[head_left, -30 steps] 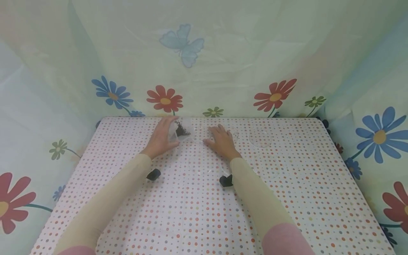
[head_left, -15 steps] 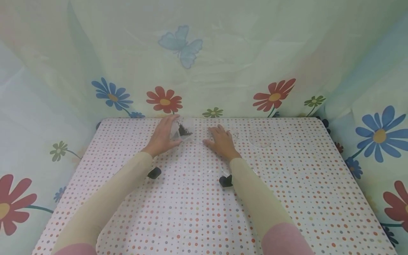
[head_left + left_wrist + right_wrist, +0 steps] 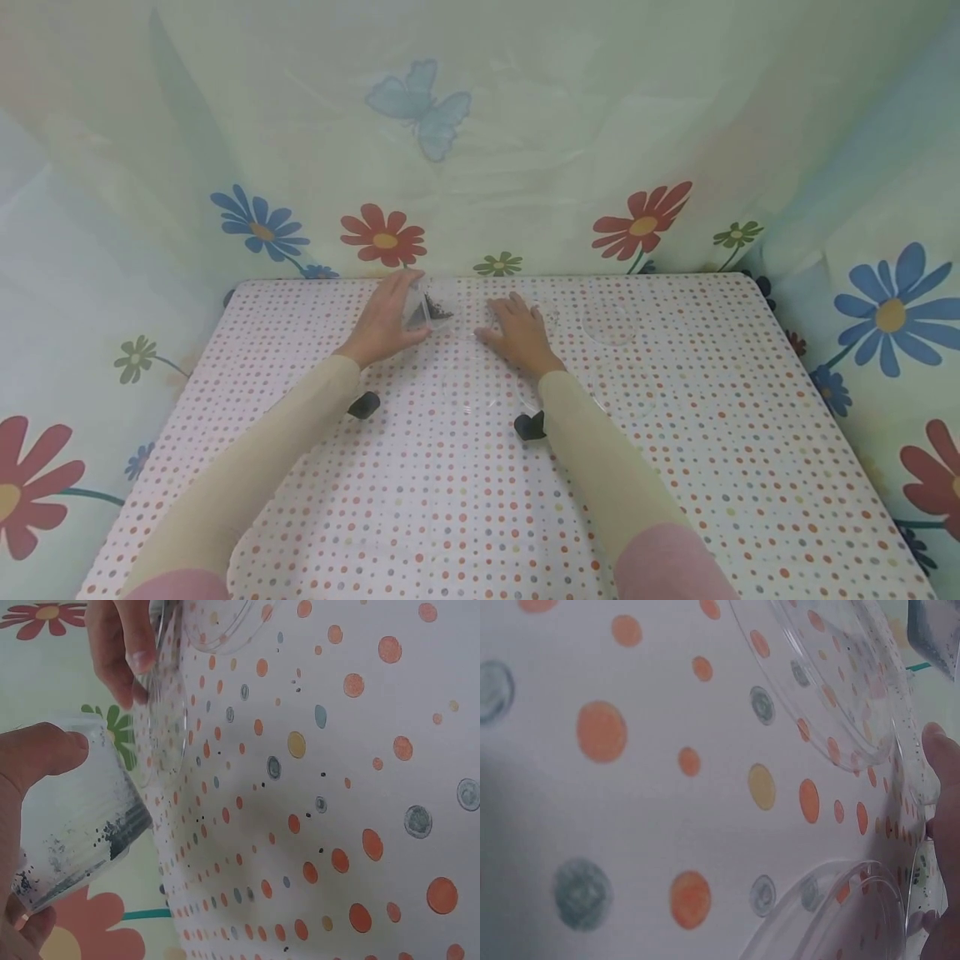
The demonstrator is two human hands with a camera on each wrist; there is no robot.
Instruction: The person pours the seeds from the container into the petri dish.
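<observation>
My left hand [image 3: 378, 321] grips a clear plastic box [image 3: 90, 802], its thumb lying along one side. The box is tilted, and small dark seed-like grains [image 3: 120, 832] gather toward its lower corner. To its right, my right hand [image 3: 519, 333] lies over a clear round dish [image 3: 553, 317] with its fingers spread. Dark specks show in that dish beside the hand. In the left wrist view the right fingers [image 3: 139, 652] touch a clear dish rim [image 3: 184, 724]. The palm hides part of the dish.
More clear round dishes stand nearby: one far right [image 3: 609, 343], another in front of it [image 3: 626, 417], others near the right wrist. Scattered dark specks [image 3: 308, 815] lie on the dotted tabletop [image 3: 450, 500]. A flowered curtain [image 3: 540, 167] hangs behind the table's back edge.
My left hand has shifted slightly right and turned the box further, and the dark grains show differently in it. My right hand has stayed in place over the dish.
</observation>
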